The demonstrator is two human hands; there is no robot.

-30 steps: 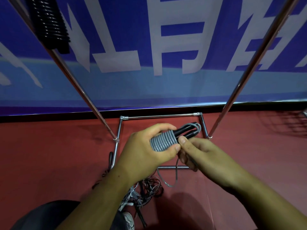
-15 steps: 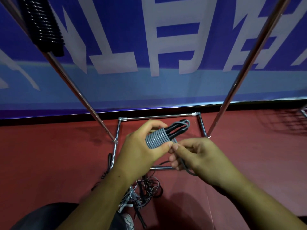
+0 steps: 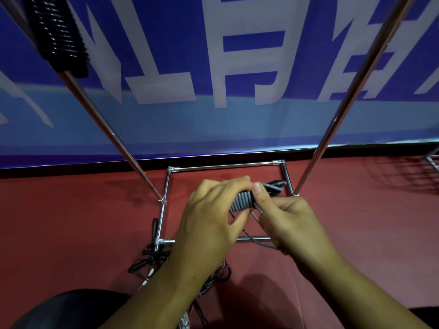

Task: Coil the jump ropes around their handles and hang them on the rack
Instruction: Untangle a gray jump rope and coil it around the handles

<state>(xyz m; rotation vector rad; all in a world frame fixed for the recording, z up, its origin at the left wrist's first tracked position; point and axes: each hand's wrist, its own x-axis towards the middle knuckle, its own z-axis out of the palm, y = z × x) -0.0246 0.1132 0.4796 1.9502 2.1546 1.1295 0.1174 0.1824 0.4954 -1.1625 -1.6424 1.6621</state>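
A grey jump rope (image 3: pixel 242 201) is wound in tight turns around its black handles (image 3: pixel 276 185), low in the middle of the view. My left hand (image 3: pixel 213 219) grips the coiled bundle from the left. My right hand (image 3: pixel 285 222) pinches the loose grey rope end against the coil, thumb on top. A short length of rope hangs below my right hand. A coiled black jump rope (image 3: pixel 59 34) hangs at the upper left by the rack's left pole (image 3: pixel 104 122).
The chrome rack has a right pole (image 3: pixel 351 89) and a rectangular base frame (image 3: pixel 225 166) on the red floor. A tangle of loose jump ropes (image 3: pixel 152 257) lies on the floor under my left arm. A blue banner covers the wall behind.
My right hand has carried the loose rope up from below the coil to its top, laying on another turn. The hanging rope length has grown shorter. My left hand keeps its grip.
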